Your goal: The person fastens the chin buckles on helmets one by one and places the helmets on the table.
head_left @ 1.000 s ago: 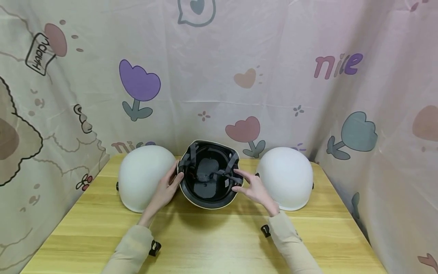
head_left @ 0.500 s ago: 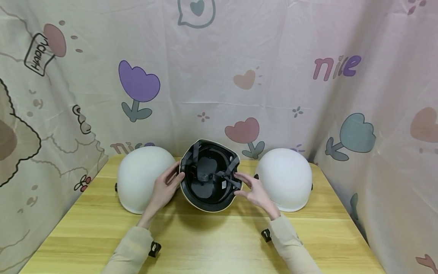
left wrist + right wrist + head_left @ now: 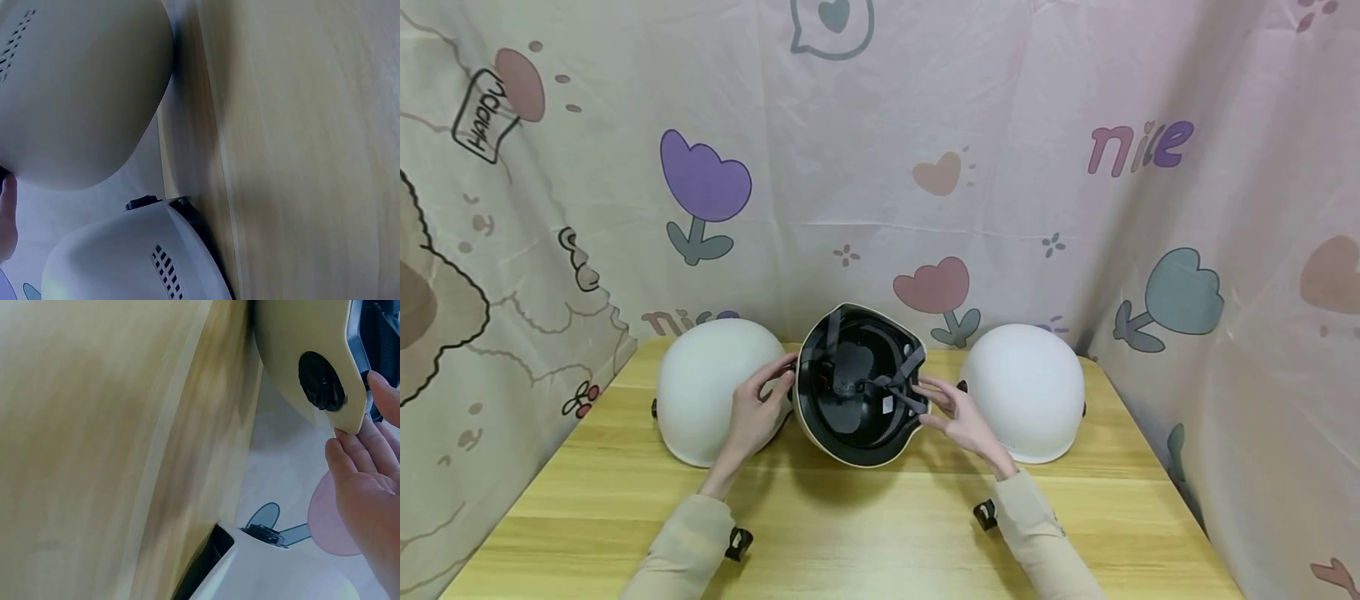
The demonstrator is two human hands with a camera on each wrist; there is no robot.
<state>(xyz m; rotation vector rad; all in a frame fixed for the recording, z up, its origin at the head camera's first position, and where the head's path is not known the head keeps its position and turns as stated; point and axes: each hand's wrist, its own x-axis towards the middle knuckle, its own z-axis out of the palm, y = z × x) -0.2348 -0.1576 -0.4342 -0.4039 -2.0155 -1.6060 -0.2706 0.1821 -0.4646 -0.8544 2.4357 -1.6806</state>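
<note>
A helmet [image 3: 850, 417] is tilted with its black inside and dark straps facing me in the head view. My left hand [image 3: 756, 415] holds its left side, thumb and fingertips at the edge; in the left wrist view only a fingertip [image 3: 8, 197] shows, against a dark part of the shell. With my right hand [image 3: 961, 421] I pinch the opposite rim: in the right wrist view the thumb [image 3: 384, 397] lies inside and the fingers outside, near a round black knob [image 3: 320, 381]. Whether the helmet touches the table cannot be told.
Two more white helmets stand dome up on the wooden table [image 3: 865, 542]: one on the left [image 3: 715, 392], partly behind my left hand, another on the right [image 3: 1026, 392]. A patterned curtain [image 3: 865, 208] hangs behind and at both sides.
The held helmet has turned slightly, its rim dipping a little lower on the near side. My left thumb has slid from the rim toward the outer left side.
</note>
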